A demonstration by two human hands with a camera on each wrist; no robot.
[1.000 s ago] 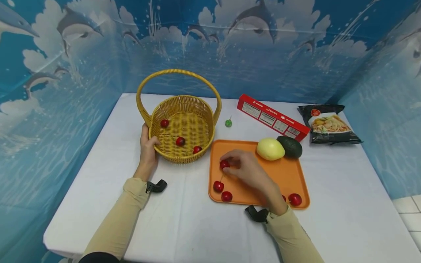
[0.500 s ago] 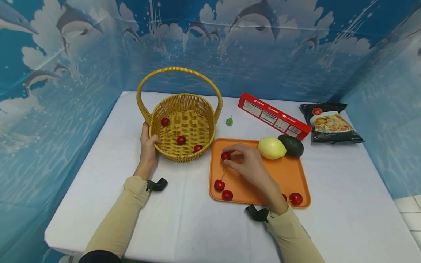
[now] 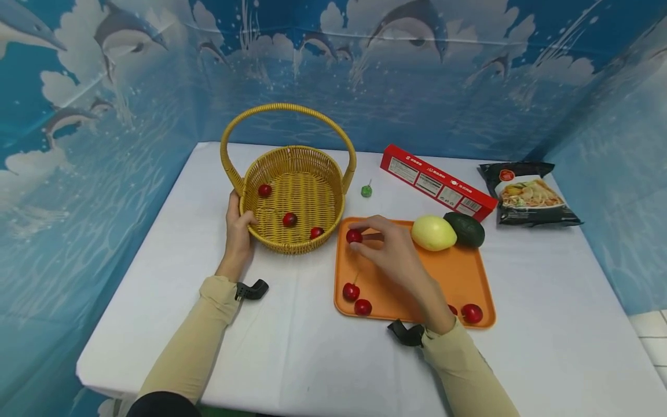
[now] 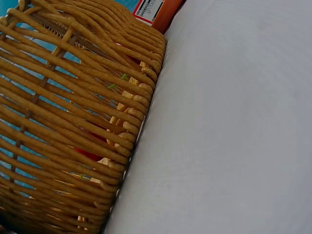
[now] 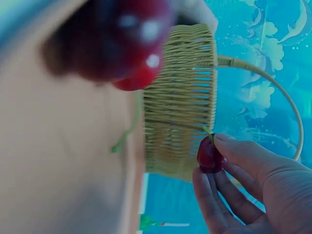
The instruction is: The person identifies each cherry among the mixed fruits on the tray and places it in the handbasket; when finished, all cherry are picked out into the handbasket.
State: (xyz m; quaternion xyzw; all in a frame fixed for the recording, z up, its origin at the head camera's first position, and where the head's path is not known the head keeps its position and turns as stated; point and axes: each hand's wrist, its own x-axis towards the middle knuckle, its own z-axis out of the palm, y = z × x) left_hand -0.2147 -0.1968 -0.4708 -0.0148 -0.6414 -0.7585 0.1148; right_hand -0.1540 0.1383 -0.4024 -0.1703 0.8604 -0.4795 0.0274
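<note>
My left hand [image 3: 238,229] grips the left side of a yellow wicker basket [image 3: 293,248] with a tall arched handle, its thumb over the rim. Inside the basket lie three dark red cherries, one of them a cherry [image 3: 289,219] near the middle. My right hand [image 3: 394,253] pinches another cherry [image 5: 210,155] between thumb and fingertips, above the left part of an orange tray [image 3: 461,278]. Two cherries rest at the tray's near left corner, including a stemmed cherry [image 3: 351,291]. In the left wrist view the basket's woven wall [image 4: 73,102] fills the left half, and the hand is hidden.
On the tray a yellow lemon [image 3: 433,233] sits beside a dark green avocado [image 3: 465,229], and a red cherry [image 3: 471,313] lies at the near right corner. Behind are a small green stemmed object [image 3: 366,190], a red box [image 3: 438,182] and a black food packet [image 3: 528,194].
My right hand has lifted the cherry up and away from the tray's near left cherries, toward the far left of the tray. The left hand stays on the basket.
</note>
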